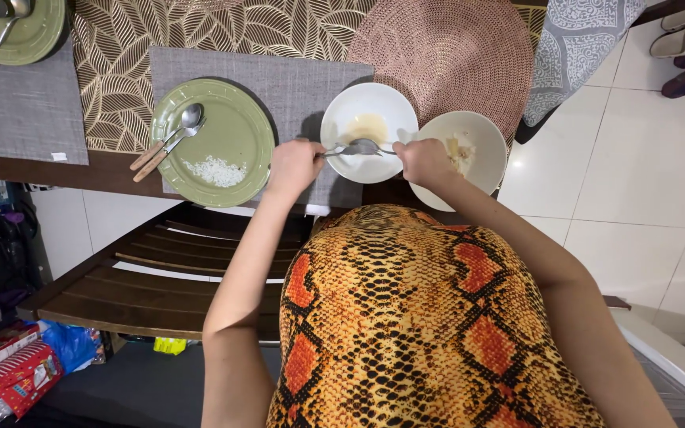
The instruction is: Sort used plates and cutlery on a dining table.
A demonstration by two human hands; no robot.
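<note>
Steel spoon [361,147] pinched btwn left hand [295,165] & right hand [423,161] fingers, above white bowl [369,111]

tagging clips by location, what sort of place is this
Probably a home dining area: a table laid with placemats, a green plate and white bowls, a wooden chair and a tiled floor.
</note>
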